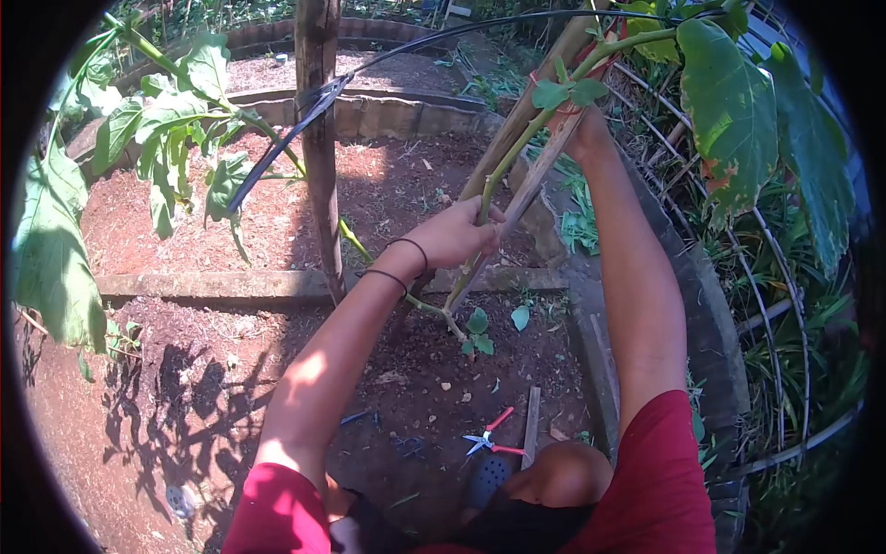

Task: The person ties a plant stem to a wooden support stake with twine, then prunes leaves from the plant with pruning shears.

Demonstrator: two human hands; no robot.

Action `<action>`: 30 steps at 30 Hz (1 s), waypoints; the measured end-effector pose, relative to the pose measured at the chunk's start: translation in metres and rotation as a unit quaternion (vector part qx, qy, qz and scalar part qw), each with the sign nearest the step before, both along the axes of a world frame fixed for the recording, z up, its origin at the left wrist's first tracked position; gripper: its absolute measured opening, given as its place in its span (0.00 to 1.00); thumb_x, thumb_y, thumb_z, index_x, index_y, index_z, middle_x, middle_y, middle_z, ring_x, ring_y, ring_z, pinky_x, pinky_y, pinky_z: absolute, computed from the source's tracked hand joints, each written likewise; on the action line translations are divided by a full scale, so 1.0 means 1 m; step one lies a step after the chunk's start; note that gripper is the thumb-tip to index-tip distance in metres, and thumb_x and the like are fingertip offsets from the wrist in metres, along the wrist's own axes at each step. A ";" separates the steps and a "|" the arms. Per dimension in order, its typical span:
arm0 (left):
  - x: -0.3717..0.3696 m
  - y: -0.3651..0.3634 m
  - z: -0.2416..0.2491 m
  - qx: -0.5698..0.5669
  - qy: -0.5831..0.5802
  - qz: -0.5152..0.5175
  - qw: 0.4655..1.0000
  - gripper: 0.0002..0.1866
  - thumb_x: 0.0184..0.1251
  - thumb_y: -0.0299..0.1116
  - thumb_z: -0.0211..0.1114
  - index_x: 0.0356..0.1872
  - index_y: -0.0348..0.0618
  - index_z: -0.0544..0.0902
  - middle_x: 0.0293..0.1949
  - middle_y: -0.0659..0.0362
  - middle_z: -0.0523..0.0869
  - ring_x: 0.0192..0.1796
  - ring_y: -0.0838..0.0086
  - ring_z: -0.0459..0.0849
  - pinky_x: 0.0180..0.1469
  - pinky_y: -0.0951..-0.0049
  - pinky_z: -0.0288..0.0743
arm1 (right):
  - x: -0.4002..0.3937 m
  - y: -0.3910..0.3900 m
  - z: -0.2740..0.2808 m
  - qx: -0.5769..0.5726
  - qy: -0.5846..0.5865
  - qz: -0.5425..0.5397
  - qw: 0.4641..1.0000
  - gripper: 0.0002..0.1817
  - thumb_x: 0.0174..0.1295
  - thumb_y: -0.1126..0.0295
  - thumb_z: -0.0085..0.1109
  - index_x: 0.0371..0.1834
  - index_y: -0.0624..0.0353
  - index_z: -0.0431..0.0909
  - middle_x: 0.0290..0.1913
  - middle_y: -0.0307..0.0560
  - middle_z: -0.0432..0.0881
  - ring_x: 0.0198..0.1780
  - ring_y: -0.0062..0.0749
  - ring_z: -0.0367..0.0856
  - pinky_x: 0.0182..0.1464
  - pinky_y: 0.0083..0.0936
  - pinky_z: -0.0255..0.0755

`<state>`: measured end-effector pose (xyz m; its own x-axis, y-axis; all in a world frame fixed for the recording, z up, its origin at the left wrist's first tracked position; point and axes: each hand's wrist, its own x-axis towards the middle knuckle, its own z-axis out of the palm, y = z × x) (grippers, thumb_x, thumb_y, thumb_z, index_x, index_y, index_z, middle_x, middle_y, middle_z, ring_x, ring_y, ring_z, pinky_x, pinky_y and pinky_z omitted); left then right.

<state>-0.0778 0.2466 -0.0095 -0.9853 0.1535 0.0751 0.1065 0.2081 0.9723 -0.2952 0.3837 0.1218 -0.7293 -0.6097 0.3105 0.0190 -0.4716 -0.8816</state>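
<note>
My left hand [457, 233], with two thin black bands at the wrist, is closed around a green plant stem [499, 171] beside a slanted wooden stake [544, 159]. Whether its fingers also press on the stake is hard to see. Higher up, my right hand [587, 131] is closed around the upper part of that stake, its fingers partly hidden by the wood and small leaves [569, 93]. Something red, like string, shows near the stake's top. A thicker pole [517, 120] leans just behind. The stem runs down to the soil between my arms.
Red-handled pruning shears [491, 436] lie open on the soil by my foot, near a wooden strip [532, 420]. An upright post [317, 148] stands left, with a black strip [318, 102] tied to it. Large leaves [729, 111] hang at right; a low bed edging [203, 284] crosses the ground.
</note>
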 end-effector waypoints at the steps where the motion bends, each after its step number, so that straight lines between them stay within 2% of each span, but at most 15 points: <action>1: 0.000 0.000 -0.001 -0.006 0.009 -0.002 1.000 0.18 0.75 0.33 0.56 0.62 0.41 0.73 0.44 0.59 0.87 0.49 0.77 0.85 0.58 0.69 0.75 | -0.002 0.000 0.000 -0.002 0.010 -0.004 1.000 0.20 0.77 0.61 0.49 0.64 0.63 0.72 0.60 0.55 0.79 0.62 0.43 0.79 0.68 0.45 0.73; 2: 0.000 0.000 -0.001 -0.013 0.018 -0.005 1.000 0.18 0.75 0.34 0.56 0.62 0.41 0.73 0.44 0.59 0.87 0.50 0.76 0.84 0.59 0.68 0.75 | -0.004 0.000 0.001 -0.004 0.020 -0.008 1.000 0.21 0.78 0.62 0.48 0.66 0.65 0.72 0.60 0.57 0.80 0.59 0.44 0.82 0.63 0.46 0.79; 7: -0.002 0.000 0.000 -0.044 0.004 -0.005 0.999 0.19 0.74 0.34 0.57 0.63 0.41 0.73 0.45 0.59 0.87 0.50 0.74 0.84 0.60 0.68 0.74 | -0.027 0.003 0.003 -0.005 0.031 -0.010 0.999 0.22 0.76 0.62 0.51 0.65 0.66 0.71 0.57 0.58 0.80 0.56 0.45 0.83 0.60 0.42 0.80; 10: -0.001 -0.007 0.003 -0.064 -0.001 -0.008 0.998 0.21 0.77 0.40 0.56 0.65 0.42 0.73 0.48 0.58 0.86 0.51 0.73 0.84 0.61 0.68 0.74 | -0.026 0.003 0.005 0.019 0.033 -0.018 0.999 0.21 0.78 0.63 0.49 0.65 0.67 0.70 0.58 0.57 0.80 0.55 0.46 0.83 0.61 0.42 0.80; 12: 0.000 -0.022 0.004 -0.122 0.018 -0.024 0.992 0.25 0.80 0.47 0.53 0.67 0.42 0.72 0.53 0.55 0.85 0.54 0.72 0.84 0.62 0.67 0.75 | -0.023 0.003 0.005 0.002 0.029 -0.033 0.999 0.20 0.79 0.64 0.45 0.67 0.66 0.69 0.60 0.55 0.78 0.58 0.45 0.81 0.62 0.43 0.80; 13: 0.012 -0.029 0.019 -0.073 -0.046 -0.041 0.995 0.28 0.81 0.52 0.50 0.68 0.42 0.72 0.58 0.53 0.83 0.57 0.69 0.84 0.63 0.65 0.75 | -0.021 0.004 0.007 0.003 0.028 -0.034 0.999 0.20 0.79 0.64 0.45 0.67 0.66 0.69 0.60 0.55 0.78 0.58 0.45 0.81 0.62 0.43 0.80; 15: 0.000 -0.053 0.007 0.007 -0.029 -0.019 0.999 0.27 0.81 0.51 0.50 0.67 0.41 0.73 0.59 0.54 0.83 0.58 0.67 0.84 0.62 0.64 0.76 | -0.013 0.005 0.010 0.022 0.060 -0.022 0.998 0.20 0.80 0.65 0.43 0.68 0.64 0.68 0.61 0.53 0.78 0.62 0.44 0.79 0.63 0.45 0.80; 17: -0.002 -0.059 -0.005 -0.065 0.030 0.124 0.990 0.27 0.80 0.51 0.51 0.66 0.40 0.74 0.56 0.52 0.84 0.58 0.66 0.84 0.60 0.62 0.77 | -0.001 0.007 0.015 0.031 0.052 -0.043 0.997 0.20 0.80 0.64 0.44 0.68 0.63 0.68 0.61 0.51 0.78 0.64 0.44 0.78 0.65 0.44 0.78; 18: -0.005 -0.063 -0.008 -0.193 0.041 0.173 0.965 0.27 0.79 0.50 0.53 0.66 0.38 0.73 0.55 0.49 0.86 0.59 0.63 0.84 0.60 0.60 0.76 | 0.004 0.005 0.014 0.038 0.055 -0.062 0.996 0.20 0.80 0.63 0.45 0.68 0.63 0.69 0.62 0.50 0.78 0.65 0.43 0.77 0.66 0.44 0.77; 19: -0.005 -0.064 -0.012 -0.192 0.029 0.173 0.966 0.27 0.79 0.50 0.53 0.66 0.38 0.73 0.55 0.49 0.86 0.59 0.63 0.84 0.60 0.60 0.76 | -0.003 0.009 0.008 0.042 0.044 -0.059 0.996 0.20 0.80 0.63 0.45 0.68 0.63 0.69 0.62 0.50 0.78 0.65 0.43 0.77 0.66 0.44 0.77; 21: -0.010 -0.064 -0.015 -0.245 0.046 0.167 0.954 0.27 0.78 0.49 0.55 0.66 0.37 0.73 0.56 0.44 0.85 0.59 0.59 0.84 0.61 0.60 0.75 | -0.040 0.018 0.008 0.037 0.061 0.004 0.997 0.21 0.79 0.64 0.45 0.69 0.64 0.66 0.66 0.58 0.75 0.65 0.47 0.77 0.69 0.48 0.75; 22: -0.018 -0.061 -0.022 -0.260 0.040 0.190 0.946 0.28 0.77 0.48 0.57 0.66 0.35 0.72 0.58 0.42 0.84 0.60 0.56 0.84 0.63 0.59 0.75 | -0.063 0.025 0.006 0.033 0.039 0.065 0.997 0.20 0.78 0.63 0.46 0.68 0.63 0.68 0.65 0.57 0.75 0.65 0.47 0.77 0.69 0.48 0.75; 26: -0.038 -0.036 -0.036 -0.233 0.027 0.137 0.962 0.29 0.76 0.48 0.59 0.66 0.34 0.72 0.58 0.41 0.84 0.60 0.56 0.84 0.63 0.60 0.75 | -0.086 0.032 0.008 0.045 0.068 0.093 0.992 0.17 0.78 0.64 0.48 0.61 0.63 0.72 0.64 0.55 0.76 0.62 0.46 0.78 0.69 0.47 0.75; 28: -0.044 -0.027 -0.038 -0.218 0.012 0.106 0.970 0.29 0.74 0.45 0.60 0.67 0.35 0.71 0.59 0.40 0.82 0.62 0.51 0.82 0.64 0.56 0.75 | -0.085 0.031 0.008 0.033 0.072 0.111 0.991 0.17 0.78 0.64 0.48 0.61 0.62 0.73 0.63 0.54 0.76 0.63 0.45 0.78 0.69 0.47 0.75; 30: -0.057 -0.018 -0.058 -0.203 0.040 0.140 0.968 0.28 0.72 0.44 0.62 0.65 0.35 0.73 0.58 0.41 0.84 0.61 0.52 0.83 0.62 0.57 0.76 | -0.074 0.030 0.011 0.047 0.094 0.100 0.989 0.18 0.78 0.63 0.48 0.63 0.61 0.73 0.65 0.52 0.75 0.65 0.45 0.76 0.71 0.48 0.73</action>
